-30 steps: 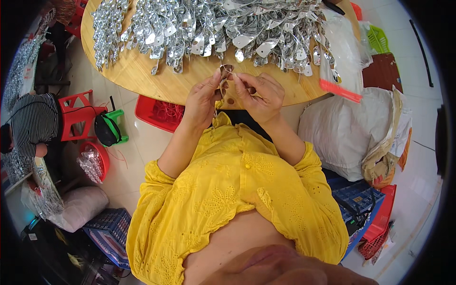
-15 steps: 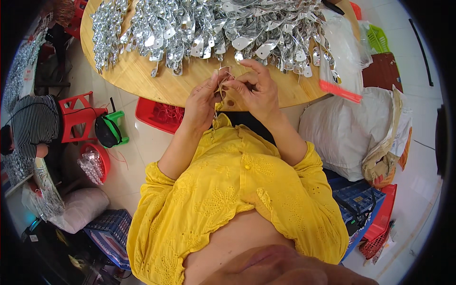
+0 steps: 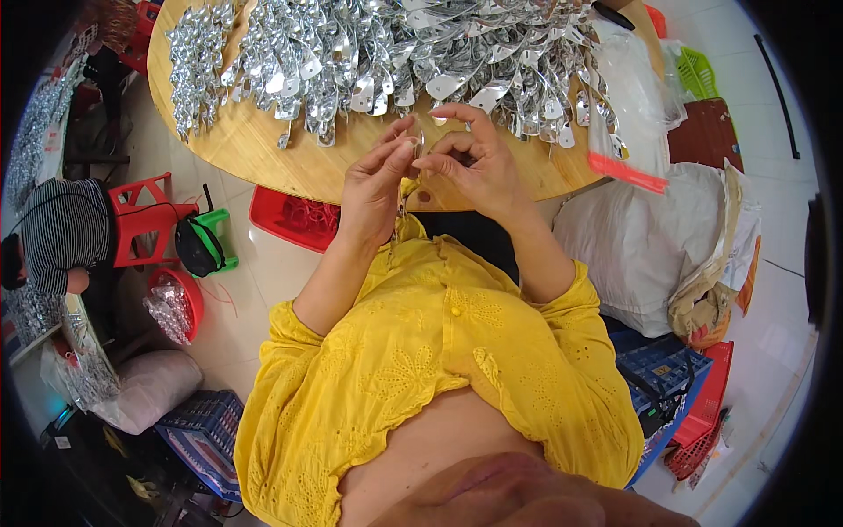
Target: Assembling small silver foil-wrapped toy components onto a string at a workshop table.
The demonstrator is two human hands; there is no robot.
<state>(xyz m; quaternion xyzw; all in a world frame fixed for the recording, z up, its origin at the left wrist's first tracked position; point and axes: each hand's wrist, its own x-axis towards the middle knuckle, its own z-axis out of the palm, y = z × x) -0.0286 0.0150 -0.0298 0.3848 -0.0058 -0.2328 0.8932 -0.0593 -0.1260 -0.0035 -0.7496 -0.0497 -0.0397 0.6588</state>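
Observation:
My left hand (image 3: 376,186) is closed in a pinch at the near edge of the wooden table (image 3: 237,162). It holds a thin shiny strip (image 3: 419,145), whose upper part shows above the thumb. A narrow silvery length hangs below that hand against the yellow shirt. Facing it, my right hand (image 3: 479,176) pinches thumb and fingers together beside the strip, its index finger raised and bent. What lies between the right fingertips is too small to make out. Beyond both hands, rows of twisted silver metal pieces (image 3: 360,70) with rounded, holed ends cover the far side of the table.
A clear plastic bag with a red edge (image 3: 628,171) lies at the table's right. A big white sack (image 3: 623,237) stands below it. Under the table's left side is a red bin (image 3: 294,220). Further left, a person in a striped top (image 3: 66,224) sits near a red stool (image 3: 140,211).
My left fingers have lifted and spread a little above the pinch. The shiny strip now stands more upright between the hands. My right hand has shifted slightly, its index finger still raised.

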